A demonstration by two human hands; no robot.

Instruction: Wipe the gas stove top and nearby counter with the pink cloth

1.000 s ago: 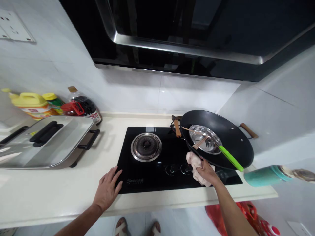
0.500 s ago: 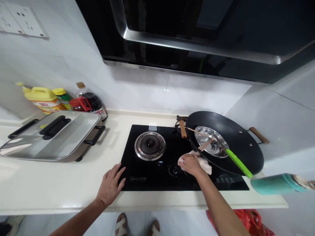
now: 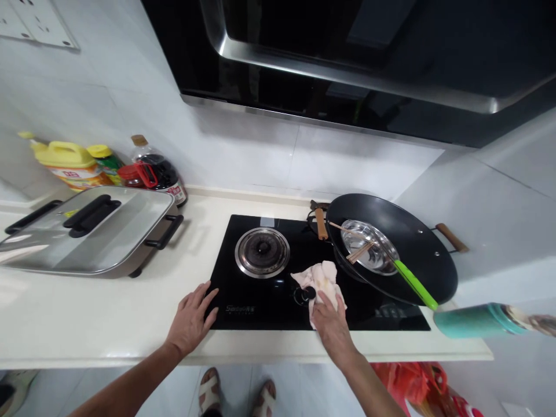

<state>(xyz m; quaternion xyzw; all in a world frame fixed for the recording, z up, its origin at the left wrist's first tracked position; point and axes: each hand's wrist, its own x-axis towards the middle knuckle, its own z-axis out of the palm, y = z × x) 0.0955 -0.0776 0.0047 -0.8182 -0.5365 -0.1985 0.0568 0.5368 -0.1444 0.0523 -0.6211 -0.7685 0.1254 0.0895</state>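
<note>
My left hand rests with fingers spread at the left edge of the black glass gas stove, partly on the white counter. A crumpled pale pink cloth lies on the stove's front half beside a control knob. My right hand grips its near side, pressing it against the glass. Left of the cloth and farther back is a round burner. Over the stove's right side sits a black wok holding a metal bowl, chopsticks and a green-handled utensil.
A lidded electric pan occupies the left counter, with bottles and a yellow jug behind it. A teal bottle stands at the right corner. The dark range hood hangs above; red bags are below the counter.
My right hand has drawn the cloth left and toward the counter's front edge, and the cloth is more spread out beside the knob. My left hand stays at the stove's edge.
</note>
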